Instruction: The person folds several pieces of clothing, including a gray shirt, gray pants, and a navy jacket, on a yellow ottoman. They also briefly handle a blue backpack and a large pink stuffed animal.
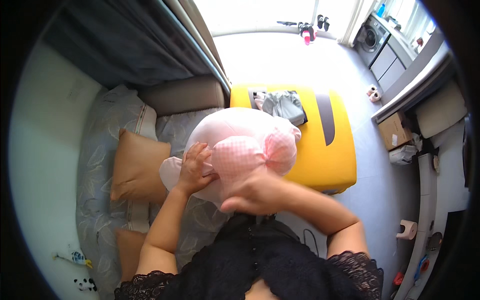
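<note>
In front of my body is a big, soft pink stuffed toy (232,122), with plain pale pink and pink gingham cloth. Its checked part (237,155) is gathered in at the right into a rounded bulge (281,150). My left hand (196,170) rests on the toy's left side, fingers spread and thumb apart, next to a small pale flap (171,172). Across the near side of the checked cloth lies my right hand (257,194), smeared by motion. Its thumb sticks out to the left, while its other fingers do not show clearly.
Beyond the toy stands a yellow covered block (335,165) with folded grey clothes (282,106) on top. To the left is a sofa (92,175) with a tan cushion (140,167). A cardboard box (395,131) and a small stool (407,230) stand at the right.
</note>
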`<state>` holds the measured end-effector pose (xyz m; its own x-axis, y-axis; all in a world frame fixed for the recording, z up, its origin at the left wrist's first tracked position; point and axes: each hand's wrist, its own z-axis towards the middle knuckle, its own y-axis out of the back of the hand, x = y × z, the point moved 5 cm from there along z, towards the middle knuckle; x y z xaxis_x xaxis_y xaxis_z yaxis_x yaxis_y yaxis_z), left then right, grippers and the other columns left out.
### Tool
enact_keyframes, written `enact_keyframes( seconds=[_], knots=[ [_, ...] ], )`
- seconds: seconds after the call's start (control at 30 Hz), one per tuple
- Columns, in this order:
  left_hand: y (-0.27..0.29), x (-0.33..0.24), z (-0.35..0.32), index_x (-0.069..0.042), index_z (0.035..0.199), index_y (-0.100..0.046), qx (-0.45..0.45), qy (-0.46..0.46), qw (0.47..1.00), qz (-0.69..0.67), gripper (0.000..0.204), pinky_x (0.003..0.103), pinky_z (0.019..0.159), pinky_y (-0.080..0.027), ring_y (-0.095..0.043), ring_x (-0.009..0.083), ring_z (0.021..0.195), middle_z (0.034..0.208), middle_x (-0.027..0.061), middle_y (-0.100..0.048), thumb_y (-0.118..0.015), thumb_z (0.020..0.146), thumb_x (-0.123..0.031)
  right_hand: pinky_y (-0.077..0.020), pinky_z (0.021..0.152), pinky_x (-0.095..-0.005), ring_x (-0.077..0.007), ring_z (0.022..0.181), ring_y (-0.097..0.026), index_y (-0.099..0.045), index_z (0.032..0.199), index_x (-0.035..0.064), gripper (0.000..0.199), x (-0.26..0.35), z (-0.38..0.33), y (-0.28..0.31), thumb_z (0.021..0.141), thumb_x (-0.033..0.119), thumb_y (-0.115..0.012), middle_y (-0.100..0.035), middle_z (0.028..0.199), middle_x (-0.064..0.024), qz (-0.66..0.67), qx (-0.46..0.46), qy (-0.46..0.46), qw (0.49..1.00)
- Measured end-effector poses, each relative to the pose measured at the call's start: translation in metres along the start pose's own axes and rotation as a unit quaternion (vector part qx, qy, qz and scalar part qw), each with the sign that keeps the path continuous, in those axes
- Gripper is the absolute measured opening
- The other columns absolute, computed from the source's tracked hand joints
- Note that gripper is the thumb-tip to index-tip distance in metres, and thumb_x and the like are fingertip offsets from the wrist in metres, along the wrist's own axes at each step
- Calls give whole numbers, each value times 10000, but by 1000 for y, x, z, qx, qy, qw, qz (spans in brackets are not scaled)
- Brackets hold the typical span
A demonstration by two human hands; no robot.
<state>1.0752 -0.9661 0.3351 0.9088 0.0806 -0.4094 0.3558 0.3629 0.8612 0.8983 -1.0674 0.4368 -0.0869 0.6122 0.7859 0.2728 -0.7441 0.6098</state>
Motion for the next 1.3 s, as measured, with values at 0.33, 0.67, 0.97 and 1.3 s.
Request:
enact_keyframes(
  seconds=[0.33,0.67,0.97,1.3],
  knots=[
    [-54,-72,-116,-149,690,-588,-40,12,996,75,75,510,991,-306,-521,275,1098,1032,29,-579,-662,685,-137,-383,990,-401,-305,1162,-533,-534,1298,92,586,-132,15,38,868,491,-530,-571,1213,-208,-78,42,-248,965],
    [-99,-113,-141,-165,611,-539,-40,-29,999,19,81,486,1047,-255,-527,179,1034,937,-25,-575,-609,653,-164,-413,927,-421,-337,1086,-536,-659,1035,67,350,-141,74,-11,862,348,-541,-605,1133,-145,-200,-60,-143,967],
    [-111,-134,-121,-129,723,-616,-20,-74,994,-83,74,475,945,-366,-540,235,989,909,10,-592,-636,652,-135,-377,953,-478,-365,1082,-510,-601,1105,52,374,-142,88,-79,882,346,-541,-561,1158,-171,-74,-34,-60,995],
    [-31,-54,-34,-108,834,-633,-201,28,979,-28,76,425,925,-441,-588,285,1002,979,69,-631,-637,776,-59,-422,965,-389,-243,1159,-536,-485,1322,23,576,-331,-58,30,918,431,-519,-550,1282,-177,132,-285,-285,905]
  ],
)
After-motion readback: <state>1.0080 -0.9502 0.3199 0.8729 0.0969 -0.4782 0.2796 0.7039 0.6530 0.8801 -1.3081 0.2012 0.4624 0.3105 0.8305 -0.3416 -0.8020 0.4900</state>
